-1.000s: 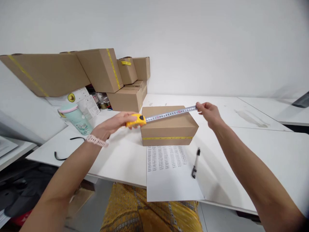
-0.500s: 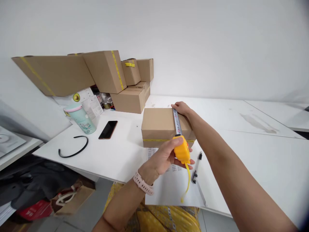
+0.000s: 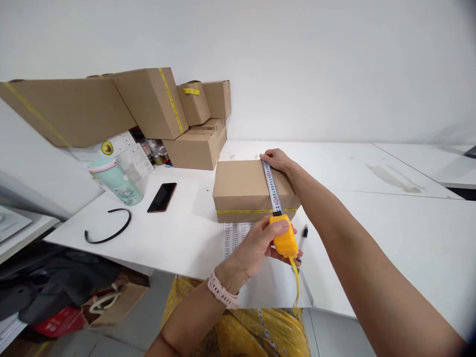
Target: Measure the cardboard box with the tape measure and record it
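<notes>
A closed cardboard box (image 3: 241,181) with yellow tape along its front side sits on the white table. My left hand (image 3: 266,243) is wrapped round the yellow case of a tape measure (image 3: 285,238), in front of the box and just above its paper. The blade runs out of the case and lies across the box top to the far edge. There, my right hand (image 3: 277,159) pinches the blade's end against the box. A yellow wrist strap hangs from the case. Beneath my left hand lies a printed sheet (image 3: 256,292), with a pen (image 3: 305,234) beside it.
Several cardboard boxes (image 3: 191,148) are stacked at the back left by the wall. Left of the box lie a phone (image 3: 162,197) and a black curved band (image 3: 111,233), with a mint tumbler (image 3: 119,183) behind them. A paper bag (image 3: 119,302) stands on the floor.
My left hand has drawn the tape case a little toward me and down, so more blade shows. My right hand stays at the box's far edge. The whole view has shifted slightly.
</notes>
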A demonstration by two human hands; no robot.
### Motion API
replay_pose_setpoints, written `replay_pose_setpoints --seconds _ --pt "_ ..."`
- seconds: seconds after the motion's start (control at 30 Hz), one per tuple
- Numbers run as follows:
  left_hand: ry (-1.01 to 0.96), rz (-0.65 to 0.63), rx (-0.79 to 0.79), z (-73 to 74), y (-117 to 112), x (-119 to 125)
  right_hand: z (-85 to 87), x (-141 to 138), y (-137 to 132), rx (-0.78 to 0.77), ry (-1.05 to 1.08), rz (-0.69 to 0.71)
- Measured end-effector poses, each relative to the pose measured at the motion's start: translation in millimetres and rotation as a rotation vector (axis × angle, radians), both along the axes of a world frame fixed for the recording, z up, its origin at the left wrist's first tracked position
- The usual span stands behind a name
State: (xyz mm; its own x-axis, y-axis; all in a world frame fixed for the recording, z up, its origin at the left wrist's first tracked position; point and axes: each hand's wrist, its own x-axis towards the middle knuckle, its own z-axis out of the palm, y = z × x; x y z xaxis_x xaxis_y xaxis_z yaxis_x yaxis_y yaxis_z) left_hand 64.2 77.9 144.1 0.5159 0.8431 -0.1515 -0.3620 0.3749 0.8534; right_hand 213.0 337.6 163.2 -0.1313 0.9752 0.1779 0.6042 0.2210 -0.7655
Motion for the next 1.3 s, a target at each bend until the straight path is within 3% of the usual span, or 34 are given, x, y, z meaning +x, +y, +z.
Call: replay_pose_setpoints --seconds 0.1,0.2,0.27,0.33,0.4,0.47,0.57,0.7,0.77,0.83,0.93,1.0,1.07,1.13,1.3 --pt "0.045 0.053 0.098 -1.7 -12 -25 10.4 15 -15 0.085 0.295 -0.044" --pt "0.206 0.253 0.252 -14.7 -24 -68 6.4 48 -53 0.238 0.466 -0.208" --pt "0.341 0.417 0.284 -29.6 -25 -98 -11.5 70 -89 0.28 0.426 -0.349" --pt "0.388 0.528 0.278 -44.8 -18 -120 -37.4 83 -125 0.225 0.306 -0.382" --pt "0.381 0.545 0.267 -54.5 -6 -132 -61.1 85 -152 0.135 0.261 -0.3" --pt "0.348 0.512 0.26 -54.2 9 -135 -71.7 77 -167 0.117 0.257 -0.172" --pt "0.281 0.485 0.306 -33.5 30 -136 -55.2 64 -165 0.205 0.223 -0.103" --pt "0.254 0.47 0.412 9.8 59 -138 -10.1 59 -139 0.291 0.143 -0.28" --pt "0.288 0.461 0.425 25.4 70 -135 2.4 60 -124 0.33 0.077 -0.396" --pt "0.331 0.498 0.45 31.7 71 -127 6.1 59 -110 0.421 0.034 -0.415" --pt "0.347 0.49 0.503 23.0 51 -107 5.1 58 -100 0.505 0.018 -0.231" --pt "0.304 0.3 0.459 9.4 28 -93 5.5 56 -101 0.498 -0.032 -0.127" --pt "0.229 0.074 0.339 -4.5 7 -81 7.2 55 -104 0.52 -0.114 -0.096" --pt "0.181 -0.061 0.225 -15.0 -7 -72 9.0 54 -107 0.567 -0.19 -0.094" --pt "0.158 -0.118 0.129 -26.3 -15 -65 10.7 50 -108 0.604 -0.326 -0.085"
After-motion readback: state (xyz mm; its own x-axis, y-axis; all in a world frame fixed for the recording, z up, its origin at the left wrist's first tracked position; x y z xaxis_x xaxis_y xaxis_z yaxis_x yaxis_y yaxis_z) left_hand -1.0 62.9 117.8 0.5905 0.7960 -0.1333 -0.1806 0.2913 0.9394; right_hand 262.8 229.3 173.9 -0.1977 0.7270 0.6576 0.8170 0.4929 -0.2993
